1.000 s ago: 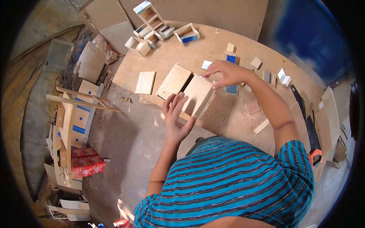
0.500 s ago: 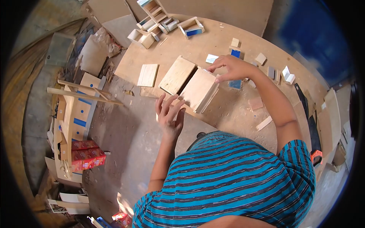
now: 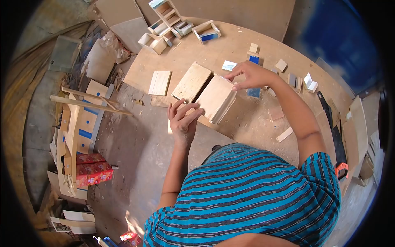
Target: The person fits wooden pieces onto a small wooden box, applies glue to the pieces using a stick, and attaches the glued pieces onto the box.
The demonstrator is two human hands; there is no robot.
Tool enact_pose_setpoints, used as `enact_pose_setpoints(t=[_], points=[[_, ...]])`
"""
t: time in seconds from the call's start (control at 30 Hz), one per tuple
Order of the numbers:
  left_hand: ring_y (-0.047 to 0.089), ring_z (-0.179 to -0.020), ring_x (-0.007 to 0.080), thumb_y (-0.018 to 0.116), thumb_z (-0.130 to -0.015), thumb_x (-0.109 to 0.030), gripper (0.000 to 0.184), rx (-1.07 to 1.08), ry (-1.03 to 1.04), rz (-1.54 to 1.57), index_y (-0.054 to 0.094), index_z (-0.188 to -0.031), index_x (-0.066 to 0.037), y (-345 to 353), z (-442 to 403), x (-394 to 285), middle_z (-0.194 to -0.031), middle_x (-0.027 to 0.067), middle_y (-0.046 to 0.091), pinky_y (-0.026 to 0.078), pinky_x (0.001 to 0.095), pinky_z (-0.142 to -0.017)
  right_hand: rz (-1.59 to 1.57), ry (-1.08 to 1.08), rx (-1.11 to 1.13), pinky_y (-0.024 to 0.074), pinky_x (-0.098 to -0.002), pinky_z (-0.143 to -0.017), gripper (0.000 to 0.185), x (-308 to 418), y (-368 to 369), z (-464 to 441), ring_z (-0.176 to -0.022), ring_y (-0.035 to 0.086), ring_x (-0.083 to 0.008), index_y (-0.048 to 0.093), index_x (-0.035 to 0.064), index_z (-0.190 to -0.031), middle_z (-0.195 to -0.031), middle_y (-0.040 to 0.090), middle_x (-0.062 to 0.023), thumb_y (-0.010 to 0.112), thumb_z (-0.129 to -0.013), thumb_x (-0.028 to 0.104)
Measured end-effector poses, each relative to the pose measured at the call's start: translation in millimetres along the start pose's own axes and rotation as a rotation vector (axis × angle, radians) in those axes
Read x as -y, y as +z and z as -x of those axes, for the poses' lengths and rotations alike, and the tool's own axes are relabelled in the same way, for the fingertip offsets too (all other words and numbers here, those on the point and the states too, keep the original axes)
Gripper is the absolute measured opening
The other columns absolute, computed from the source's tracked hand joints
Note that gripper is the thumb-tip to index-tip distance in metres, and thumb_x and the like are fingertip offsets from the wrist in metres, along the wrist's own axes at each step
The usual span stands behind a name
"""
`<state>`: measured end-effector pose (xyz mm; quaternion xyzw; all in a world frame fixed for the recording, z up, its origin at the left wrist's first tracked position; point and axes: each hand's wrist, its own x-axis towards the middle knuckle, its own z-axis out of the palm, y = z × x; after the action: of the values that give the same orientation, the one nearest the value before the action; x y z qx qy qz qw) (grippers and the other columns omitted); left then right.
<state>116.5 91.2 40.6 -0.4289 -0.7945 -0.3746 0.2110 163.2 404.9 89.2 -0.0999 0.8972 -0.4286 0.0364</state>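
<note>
A stack of thin wooden boards (image 3: 216, 98) lies on the table near its front edge. My right hand (image 3: 252, 75) is at the far right end of this stack, with thumb and fingers curved around its corner. At the near left end, my left hand (image 3: 184, 121) has its fingers apart and bent, the fingertips at the edge of the stack. A second stack of wooden boards (image 3: 191, 82) lies alongside, a narrow dark gap between the two. Further left is a flat pair of small boards (image 3: 159, 83).
Small wooden boxes (image 3: 153, 42) and an open frame (image 3: 206, 31) stand at the table's far left. Wood offcuts (image 3: 281, 65) and blue pieces (image 3: 254, 92) lie to the right. A dark handsaw (image 3: 329, 111) rests along the right edge. Red cartons (image 3: 94, 173) sit lower left.
My left hand has moved slightly up and right, its fingers closer to the near end of the stack. My right hand stays at the far corner.
</note>
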Motion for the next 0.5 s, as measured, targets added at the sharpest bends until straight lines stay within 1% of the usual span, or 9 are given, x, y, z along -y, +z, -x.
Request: enact_pose_setpoints(t=[0.03,0.13,0.2,0.3,0.4,0.5], points=[[0.056,-0.114,0.0274,0.078,-0.071,-0.011,0.028,0.009,0.011,-0.002,0.075,-0.094,-0.027,-0.4,-0.3,0.8,-0.105,-0.0058,0.07,0.032,0.0523,-0.105,0.0,0.007,-0.001,0.0477,-0.0323,-0.09,0.053,0.2,-0.1,0.0,-0.094,0.066,-0.021,0.069,0.0061,-0.116,-0.1,0.073,-0.0091,0.079,-0.068,0.026],[0.055,-0.116,0.0276,0.078,-0.071,-0.011,0.028,0.002,-0.106,0.054,0.075,-0.096,-0.024,-5.3,-5.7,-6.4,-0.108,-0.0047,0.069,0.03,0.0523,-0.106,0.0,0.025,-0.006,0.0479,-0.0322,-0.09,0.052,0.6,-0.3,0.1,-0.093,0.067,-0.0211,0.069,0.0058,-0.114,-0.101,0.073,-0.0095,0.08,-0.067,0.025],[0.054,-0.117,0.0275,0.078,-0.07,-0.011,0.03,0.028,-0.137,0.046,0.075,-0.097,-0.022,-9.1,-6.5,-8.3,-0.111,-0.0041,0.069,0.029,0.0521,-0.107,0.002,0.034,-0.01,0.048,-0.0322,-0.09,0.051,0.9,-0.2,0.1,-0.093,0.067,-0.0215,0.07,0.0058,-0.113,-0.101,0.073,-0.01,0.08,-0.066,0.024],[0.053,-0.118,0.0269,0.078,-0.07,-0.011,0.031,0.06,-0.129,0.011,0.074,-0.099,-0.021,-12.2,-8.0,-9.3,-0.113,-0.0038,0.069,0.028,0.0517,-0.109,0.038,-0.055,-0.118,0.0486,-0.0325,-0.086,0.045,9.4,0.4,5.7,-0.091,0.067,-0.0216,0.073,0.0056,-0.106,-0.096,0.073,-0.0097,0.081,-0.065,0.023],[0.053,-0.118,0.0265,0.078,-0.07,-0.01,0.031,0.081,-0.113,0.003,0.074,-0.099,-0.021,-12.2,-7.6,-9.0,-0.111,-0.0037,0.07,0.027,0.0516,-0.109,0.044,-0.083,-0.212,0.0493,-0.0331,-0.079,0.033,9.7,4.4,9.3,-0.086,0.066,-0.0231,0.075,0.0065,-0.092,-0.088,0.072,-0.0085,0.081,-0.064,0.022],[0.054,-0.118,0.0263,0.078,-0.07,-0.009,0.031,0.09,-0.141,0.039,0.074,-0.099,-0.02,-11.6,-8.5,-9.6,-0.108,-0.0035,0.071,0.028,0.0513,-0.109,0.12,-0.079,-0.226,0.0454,-0.0346,-0.085,0.025,14.8,6.1,14.3,-0.094,0.061,-0.0228,0.075,0.0094,-0.085,-0.087,0.069,-0.0042,0.083,-0.065,0.022]])
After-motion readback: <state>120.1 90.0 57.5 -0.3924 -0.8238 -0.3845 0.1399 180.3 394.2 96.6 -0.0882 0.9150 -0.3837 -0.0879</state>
